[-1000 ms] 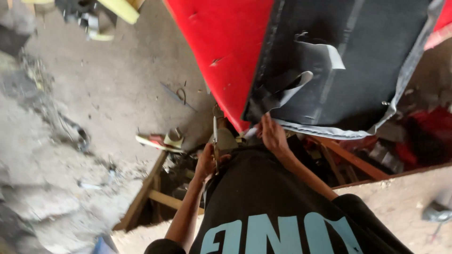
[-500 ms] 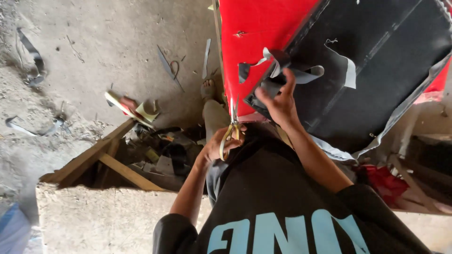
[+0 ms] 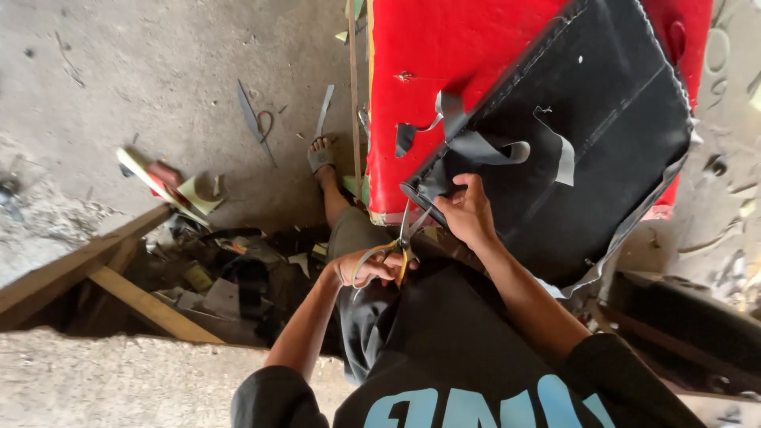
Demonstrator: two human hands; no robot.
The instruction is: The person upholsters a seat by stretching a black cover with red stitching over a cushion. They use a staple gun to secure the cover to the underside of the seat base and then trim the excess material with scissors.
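Head view: left hand (image 3: 371,268) gripped the scissors (image 3: 403,238) by the handles, blades pointing up at the corner of the black fabric (image 3: 587,150). Right hand (image 3: 468,212) pinched that fabric's lower-left corner, which lay over the red cushion (image 3: 452,71).

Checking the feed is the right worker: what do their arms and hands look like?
Both arms are bare from the short black sleeves of a T-shirt with large light-blue lettering. Left hand and right hand are ungloved; no watch or rings visible.
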